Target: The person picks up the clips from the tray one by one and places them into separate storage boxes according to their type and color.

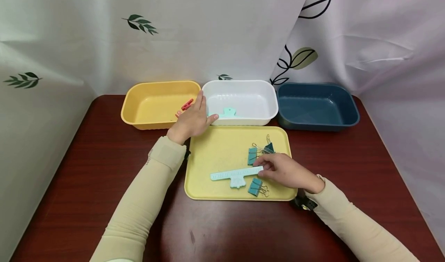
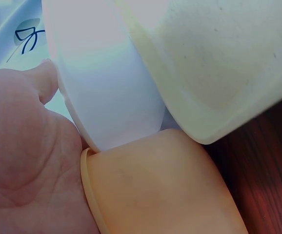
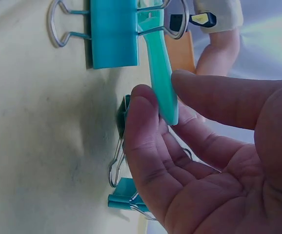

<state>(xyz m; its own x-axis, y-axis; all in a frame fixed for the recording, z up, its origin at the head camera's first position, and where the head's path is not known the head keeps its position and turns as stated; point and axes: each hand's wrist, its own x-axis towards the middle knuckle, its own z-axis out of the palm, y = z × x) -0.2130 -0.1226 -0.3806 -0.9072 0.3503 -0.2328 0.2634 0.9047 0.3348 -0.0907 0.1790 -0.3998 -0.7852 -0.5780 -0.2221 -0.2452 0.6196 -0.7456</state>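
Observation:
My right hand [image 1: 286, 171] pinches the right end of a mint-green ruler clip [image 1: 236, 174] between thumb and fingers, over the yellow tray [image 1: 205, 146]. The right wrist view shows the thumb [image 3: 219, 97] on one side of the ruler clip [image 3: 163, 73]. Teal binder clips lie around it: one [image 1: 255, 186] in front, another [image 1: 252, 156] behind, and a darker one [image 1: 269, 148] beside that. My left hand [image 1: 192, 119] is over the adjoining rims of the yellow bin [image 1: 149, 122] and the white bin [image 1: 243, 122], fingers extended and thumb spread.
Red clips [image 1: 187, 104] lie in the yellow bin, partly hidden by my left hand. Another mint clip [image 1: 229, 112] lies in the white bin. A dark blue bin [image 1: 318, 125] stands at the right. White curtains [image 1: 208, 30] surround the brown table [image 1: 229, 231].

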